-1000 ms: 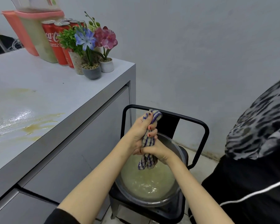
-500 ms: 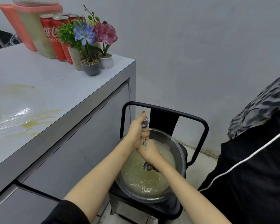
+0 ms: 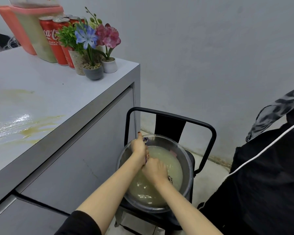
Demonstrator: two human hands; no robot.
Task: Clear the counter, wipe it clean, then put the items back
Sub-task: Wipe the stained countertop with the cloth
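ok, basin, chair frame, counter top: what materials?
Basin: looks like stainless steel, brushed grey wall with dull reflections. Chair frame: bent metal tube, matte black coating. Counter top: smooth pale grey, probably laminate or painted board; wet sheen shows where it is smeared.

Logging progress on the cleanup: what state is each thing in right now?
Counter: stained, wet, not yet wiped.
Cloth: gripped by both hands, over the bowl.
Bowl: holds murky water, on a chair.
Cans: upright, at the counter's back.
Flower pots: upright.

Three flower pots (image 3: 93, 72), perhaps four cans (image 3: 53, 39), one basin (image 3: 187, 160), one chair (image 3: 209, 133).
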